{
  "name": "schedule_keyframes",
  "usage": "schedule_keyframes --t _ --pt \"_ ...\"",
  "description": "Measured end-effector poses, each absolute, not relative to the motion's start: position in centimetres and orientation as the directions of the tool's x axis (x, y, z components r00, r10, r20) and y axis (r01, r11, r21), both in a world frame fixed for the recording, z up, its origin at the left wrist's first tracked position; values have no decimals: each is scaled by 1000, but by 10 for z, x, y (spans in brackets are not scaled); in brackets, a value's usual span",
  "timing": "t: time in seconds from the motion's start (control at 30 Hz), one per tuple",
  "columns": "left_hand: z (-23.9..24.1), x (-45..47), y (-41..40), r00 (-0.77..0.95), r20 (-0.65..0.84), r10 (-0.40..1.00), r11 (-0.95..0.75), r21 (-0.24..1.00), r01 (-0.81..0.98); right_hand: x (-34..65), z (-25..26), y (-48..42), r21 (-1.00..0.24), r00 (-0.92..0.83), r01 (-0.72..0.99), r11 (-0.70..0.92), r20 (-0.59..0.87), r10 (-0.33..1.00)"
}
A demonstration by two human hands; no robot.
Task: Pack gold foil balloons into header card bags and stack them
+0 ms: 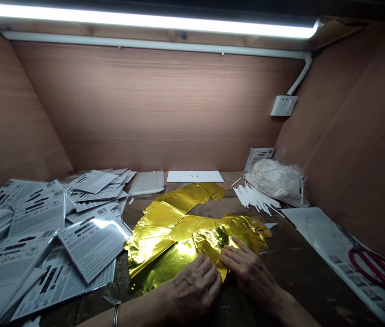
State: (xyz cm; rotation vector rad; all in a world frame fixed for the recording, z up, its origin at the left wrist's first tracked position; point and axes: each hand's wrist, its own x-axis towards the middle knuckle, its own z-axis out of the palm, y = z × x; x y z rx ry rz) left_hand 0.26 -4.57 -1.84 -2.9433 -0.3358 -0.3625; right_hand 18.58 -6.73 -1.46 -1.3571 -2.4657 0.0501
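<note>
A shiny gold foil balloon (165,222), uninflated and creased, lies spread on the dark tabletop in front of me. It has a curved upper arm and a scalloped right end. My left hand (195,281) is closed with curled fingers at the balloon's near edge, where a folded flap of foil stands up; the thumb is hidden. My right hand (247,265) rests on the foil just right of that flap, its fingers stretched out and slightly apart. A bracelet (116,314) circles my left wrist.
Packaged printed cards (86,247) are heaped at left. Behind the balloon lie a clear plastic sleeve (147,182) and a white card (195,176). White sticks (255,197) and a plastic bag (277,179) sit back right. Red-handled scissors (371,268) lie on a printed sheet (335,245). Wooden panels enclose the table.
</note>
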Motion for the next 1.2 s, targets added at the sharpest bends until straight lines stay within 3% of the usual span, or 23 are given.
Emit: schedule_keyframes --t 0.13,0.37,0.5,0.6,0.7,0.83,0.97,1.2 --pt "-30 5 -38 933 252 257 -965 24 259 187 -15 -68 -242 -469 812 532 273 840" --pt "-35 4 -35 817 308 487 -850 381 363 203 -20 -66 -452 -410 765 458 207 888" --pt "-23 4 -36 622 239 746 -594 660 459 204 -18 -63 -597 -300 718 358 198 933" --pt "-16 10 -31 456 133 880 -378 778 503 199 -15 -57 -616 -191 736 280 208 959" --pt "-16 18 -24 345 69 936 -279 745 606 194 -14 -50 -559 -157 790 252 213 964" --pt "-16 26 -19 290 31 957 -267 494 828 186 -17 -48 -432 -131 872 231 248 960" --pt "-12 30 -20 379 -30 925 -352 309 883 180 -21 -50 -296 -86 938 179 300 950" --pt "-10 36 -25 460 -82 884 -442 175 880 183 -24 -56 -307 70 952 11 250 966"
